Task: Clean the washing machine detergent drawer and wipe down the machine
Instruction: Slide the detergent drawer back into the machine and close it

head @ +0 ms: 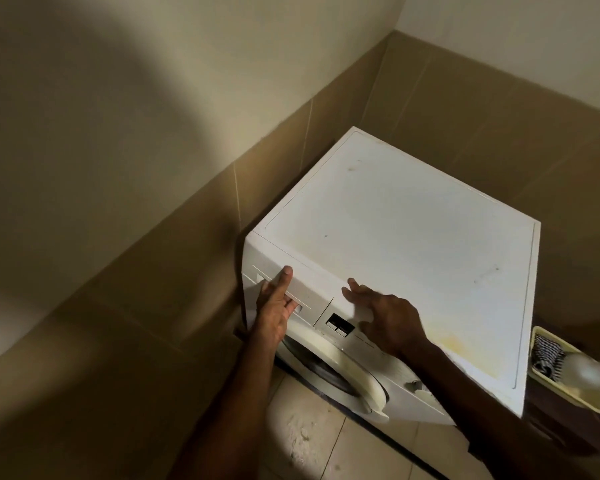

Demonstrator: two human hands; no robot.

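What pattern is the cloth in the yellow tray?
Black-and-white stripes on the cloth, in the tray; head view.

head view | above, tilted down, faces room corner | near washing machine [395, 258] | right edge perhaps blurred

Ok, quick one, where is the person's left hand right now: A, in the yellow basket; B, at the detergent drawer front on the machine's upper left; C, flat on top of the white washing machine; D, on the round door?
B: the left hand lies on the white detergent drawer front of the white washing machine, fingers tucked into its handle recess, thumb up on the panel.
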